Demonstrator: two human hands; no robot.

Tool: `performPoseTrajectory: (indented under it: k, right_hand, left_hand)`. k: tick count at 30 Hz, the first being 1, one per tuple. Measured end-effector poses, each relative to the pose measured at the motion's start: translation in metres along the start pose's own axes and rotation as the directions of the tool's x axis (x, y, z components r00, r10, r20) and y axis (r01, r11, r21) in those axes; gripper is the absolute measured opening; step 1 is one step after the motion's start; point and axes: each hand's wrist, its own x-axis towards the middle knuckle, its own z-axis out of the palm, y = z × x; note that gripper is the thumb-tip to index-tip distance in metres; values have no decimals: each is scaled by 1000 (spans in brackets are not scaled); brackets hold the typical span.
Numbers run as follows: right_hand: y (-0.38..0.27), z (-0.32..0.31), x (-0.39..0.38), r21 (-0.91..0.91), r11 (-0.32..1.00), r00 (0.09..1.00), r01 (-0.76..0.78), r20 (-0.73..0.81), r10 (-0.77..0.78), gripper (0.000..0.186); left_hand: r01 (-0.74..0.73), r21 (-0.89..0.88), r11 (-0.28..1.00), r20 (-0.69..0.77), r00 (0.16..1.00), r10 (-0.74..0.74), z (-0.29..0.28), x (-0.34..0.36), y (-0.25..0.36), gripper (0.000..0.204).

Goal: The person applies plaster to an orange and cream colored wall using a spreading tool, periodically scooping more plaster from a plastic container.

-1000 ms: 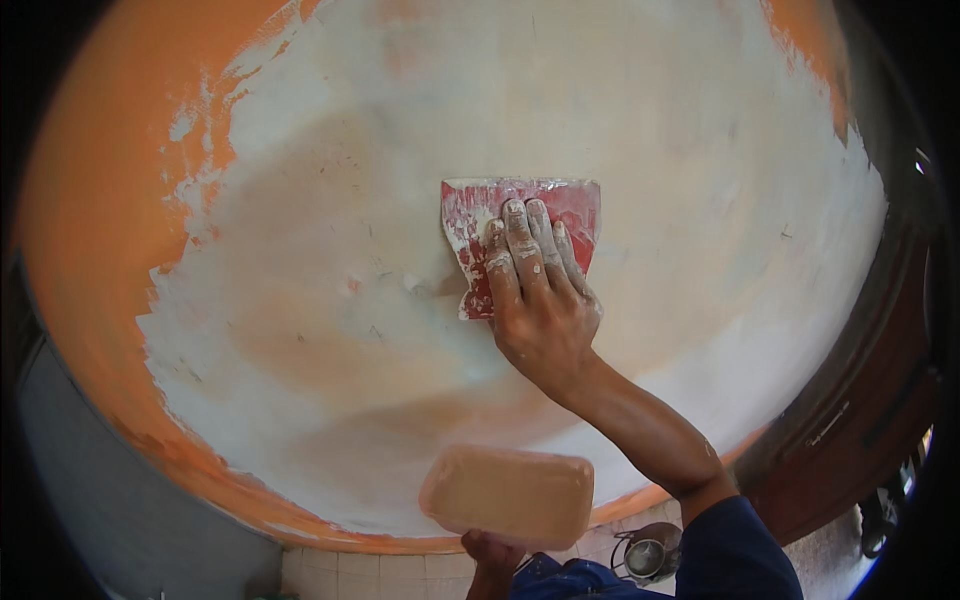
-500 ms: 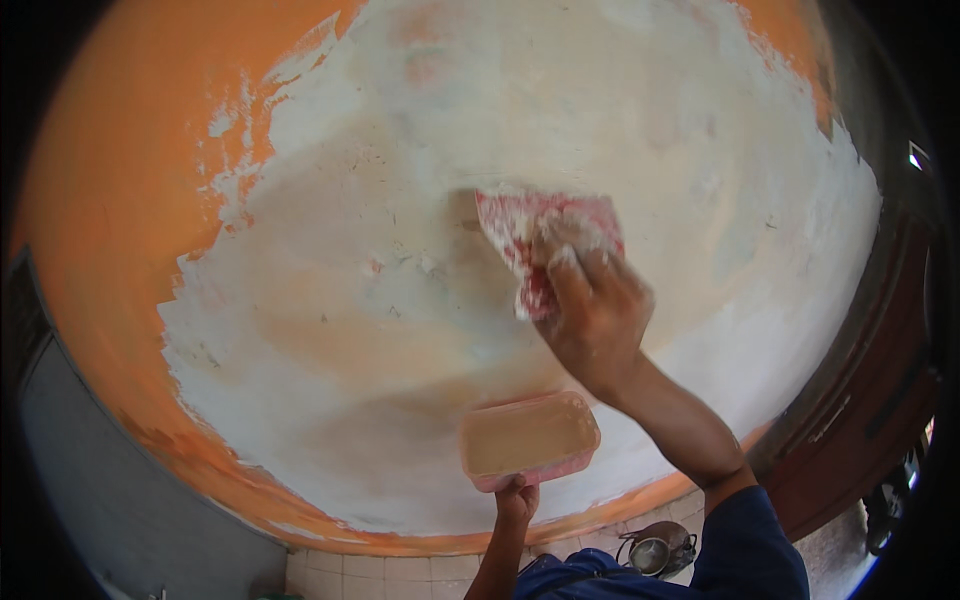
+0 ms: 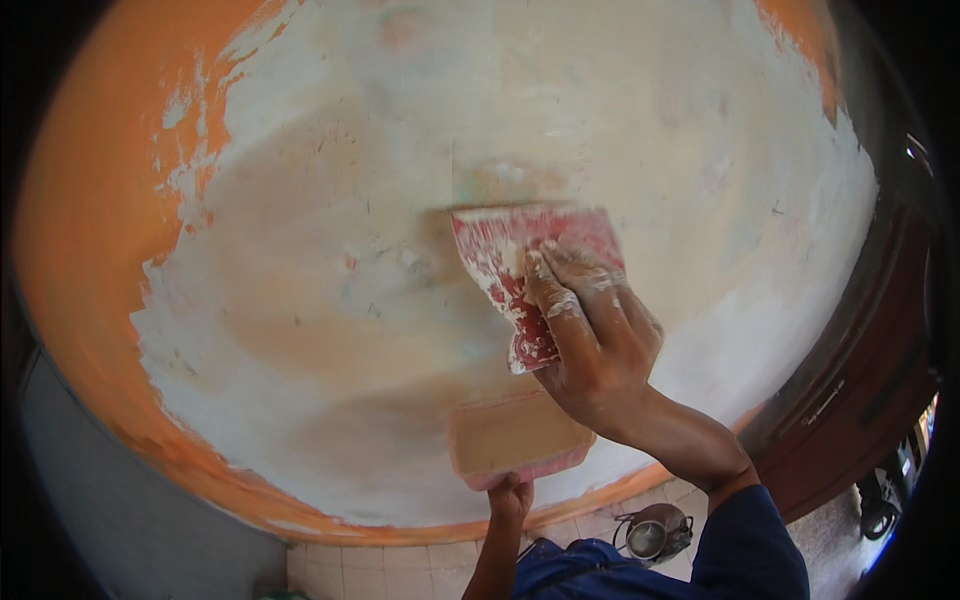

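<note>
My right hand (image 3: pixel 598 325) grips a red putty spreader (image 3: pixel 500 270) smeared with white filler. Its wide straight edge lies against the wall (image 3: pixel 330 260), which is coated in patchy white and beige over orange paint. White filler also coats my right fingers. Lower down, my left hand (image 3: pixel 511 494) holds a pinkish rectangular tub (image 3: pixel 520 440) by its near side. The tub has a beige inside; how much it contains I cannot tell. A damp-looking patch and a pale dab of filler show on the wall just above the spreader's edge.
Bare orange paint (image 3: pixel 90 230) borders the coating on the left. A grey panel (image 3: pixel 130 470) stands at lower left, and a dark reddish-brown surface (image 3: pixel 850 390) at right. On the tiled floor (image 3: pixel 390 570) sits a bucket-like container (image 3: pixel 648 538) near my body.
My right hand and the spreader have moved lower, and a damp patch with a filler dab now shows above its edge. The tub stays in my left hand, shifted slightly left in view.
</note>
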Motion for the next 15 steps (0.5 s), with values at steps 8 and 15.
performPoseTrajectory:
  k: [8,15]
  right_hand:
    - [12,63,4,-227,966,989,124,-55,-140,31]
    - [-7,27,-33,-92,994,990,57,136,-45,25]
  left_hand:
    - [22,-81,996,76,997,-16,-4,-2,3,59]
    - [47,-64,997,-77,996,-52,-7,0,-6,36]
